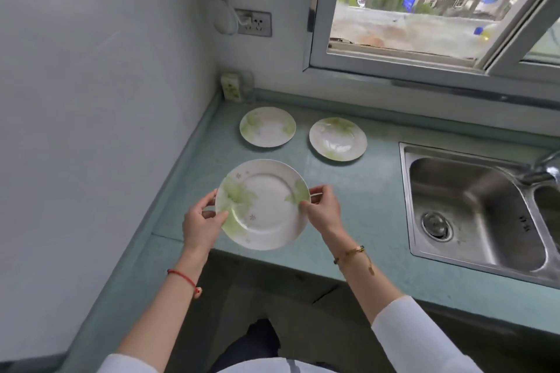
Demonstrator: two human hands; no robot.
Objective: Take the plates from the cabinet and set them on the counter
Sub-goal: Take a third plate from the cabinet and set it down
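A white plate with green flower print (266, 206) is held level just over the front of the teal counter (372, 215). My left hand (201, 225) grips its left rim and my right hand (322, 210) pinches its right rim. Whether the plate touches the counter I cannot tell. Two matching plates lie flat farther back: one at the back left (267, 127), the other to its right (338, 139). The cabinet is out of view.
A steel double sink (472, 206) with a tap (542, 168) fills the counter's right side. A small box and a clear glass (233, 86) stand in the back corner. The white wall runs along the left; a socket (253, 23) and an open window (424, 9) are behind.
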